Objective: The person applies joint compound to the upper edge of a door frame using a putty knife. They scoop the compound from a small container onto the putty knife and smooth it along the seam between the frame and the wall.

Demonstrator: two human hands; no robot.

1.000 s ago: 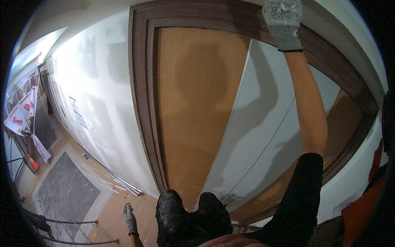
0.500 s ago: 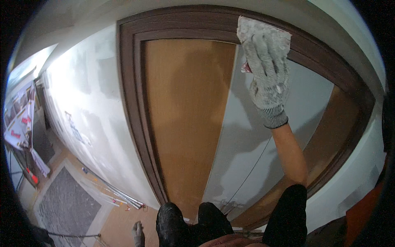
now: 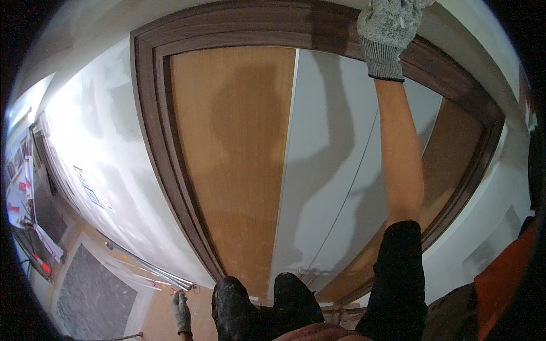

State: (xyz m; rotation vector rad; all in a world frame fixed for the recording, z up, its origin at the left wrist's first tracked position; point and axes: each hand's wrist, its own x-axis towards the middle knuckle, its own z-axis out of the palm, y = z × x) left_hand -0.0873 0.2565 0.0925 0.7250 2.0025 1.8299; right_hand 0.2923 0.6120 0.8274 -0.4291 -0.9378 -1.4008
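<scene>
My right hand [image 3: 391, 23], in a grey knit glove, is raised to the top of the dark brown door frame [image 3: 335, 28]. Its fingertips run out of the picture at the upper edge. Only a pale edge of what looks like the white rag [image 3: 425, 3] shows beside the fingers; the rest is cut off. Below the bare forearm stand a wood-coloured door panel [image 3: 233, 153] and light grey panels [image 3: 324, 170]. My left hand [image 3: 181, 312], also gloved, hangs low beside my knee, fingers stretched out loosely, with nothing seen in it.
A white, patchily plastered wall [image 3: 108, 125] is left of the frame. Metal pipes [image 3: 153, 266] lie on the floor at its foot, near a dark grey floor patch [image 3: 96, 292]. Something orange [image 3: 503, 278] is close at my right. Partly wrapped items [image 3: 25, 199] stand far left.
My right hand has gone higher, carrying the white rag mostly out of the picture. My left hand has come further into view. The whole view has shifted, with the frame now further left.
</scene>
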